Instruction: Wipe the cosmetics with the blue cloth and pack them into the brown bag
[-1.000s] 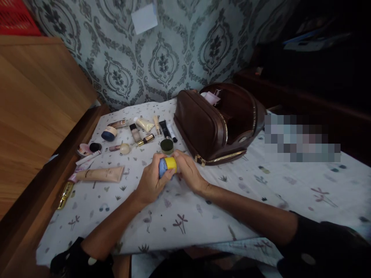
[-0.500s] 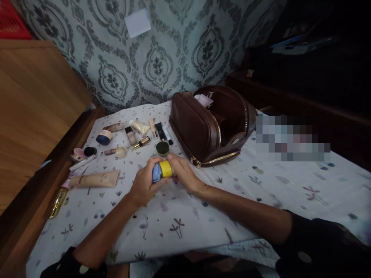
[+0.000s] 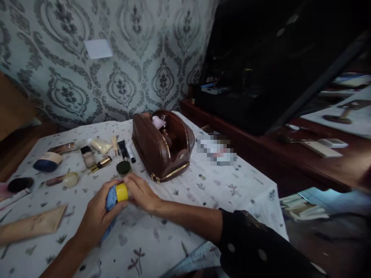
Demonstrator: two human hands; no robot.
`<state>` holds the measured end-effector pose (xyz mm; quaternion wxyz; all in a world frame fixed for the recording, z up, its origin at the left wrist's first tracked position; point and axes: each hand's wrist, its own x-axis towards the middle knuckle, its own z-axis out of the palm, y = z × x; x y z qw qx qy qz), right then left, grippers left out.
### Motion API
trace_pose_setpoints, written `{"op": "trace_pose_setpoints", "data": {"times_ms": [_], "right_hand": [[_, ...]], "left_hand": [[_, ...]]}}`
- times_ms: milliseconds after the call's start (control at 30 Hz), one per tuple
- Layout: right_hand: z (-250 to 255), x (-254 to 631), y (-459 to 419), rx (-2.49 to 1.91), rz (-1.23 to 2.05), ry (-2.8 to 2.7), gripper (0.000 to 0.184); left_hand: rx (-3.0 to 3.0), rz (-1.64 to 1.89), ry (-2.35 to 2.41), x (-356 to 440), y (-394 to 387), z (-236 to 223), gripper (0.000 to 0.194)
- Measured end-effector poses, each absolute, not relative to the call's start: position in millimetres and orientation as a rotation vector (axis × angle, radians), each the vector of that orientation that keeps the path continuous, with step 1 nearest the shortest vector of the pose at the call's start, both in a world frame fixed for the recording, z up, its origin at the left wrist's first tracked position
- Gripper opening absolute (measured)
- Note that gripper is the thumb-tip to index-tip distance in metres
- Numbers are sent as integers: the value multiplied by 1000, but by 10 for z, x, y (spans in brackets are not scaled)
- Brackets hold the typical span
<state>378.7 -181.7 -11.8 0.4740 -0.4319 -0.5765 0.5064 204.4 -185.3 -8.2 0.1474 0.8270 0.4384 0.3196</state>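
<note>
A small container with a bright yellow band (image 3: 122,192) is held between both hands, low over the table. My left hand (image 3: 97,208) is closed around its left end with a blue cloth (image 3: 111,199), part of which hangs below the thumb. My right hand (image 3: 142,193) wraps the container's other end, fingers hiding that part. Just beyond the fingertips stands a dark green-lidded jar (image 3: 123,168). Right of that jar is an open brown cosmetic bag (image 3: 150,146), unzipped, with a pale pink item (image 3: 158,122) inside.
Left of the hands lie a beige squeeze tube (image 3: 34,226), a navy-and-cream jar (image 3: 48,162), a gold-and-black tube (image 3: 101,163), a foundation bottle (image 3: 87,157) and other cosmetics. A patterned white cloth (image 3: 232,204) covers the table. A dark wooden ledge (image 3: 246,154) runs along the right.
The view has swung right, so table, bag and cosmetics sit further left and more of the ledge shows. Both hands keep hold of the container; the blue cloth now shows hanging below.
</note>
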Motion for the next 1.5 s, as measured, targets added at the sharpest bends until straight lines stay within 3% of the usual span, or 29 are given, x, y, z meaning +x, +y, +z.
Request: {"op": "trace_pose_setpoints", "data": {"times_ms": [100, 233, 433, 867, 933, 1167, 1300, 1500], "right_hand": [[-103, 3807, -1828, -1020, 1262, -1414, 37], [-131, 3784, -1814, -866, 1533, -1284, 47], [-165, 3743, -1778, -717, 1787, -1064, 54], [-160, 3825, -1699, -565, 1742, -1065, 94], [-204, 3812, -1694, -537, 1679, -1160, 93], [-250, 3811, -1739, -653, 1151, -1488, 55], [-212, 3832, -1781, -686, 902, -1607, 51], [-204, 3855, -1800, -704, 710, -1658, 63]], "left_hand": [[2469, 987, 1236, 2038, -1842, -114, 41], [2568, 1095, 1200, 2014, -1832, -153, 42], [2358, 1139, 1321, 2018, -1865, -97, 40], [1954, 1299, 1458, 2116, -1883, -25, 48], [1932, 1281, 1415, 2147, -1885, -8, 49], [1812, 1202, 1380, 2192, -1932, 42, 46], [1721, 1255, 1375, 2204, -1939, 38, 47], [1376, 1181, 1343, 2220, -1919, 7, 51]]}}
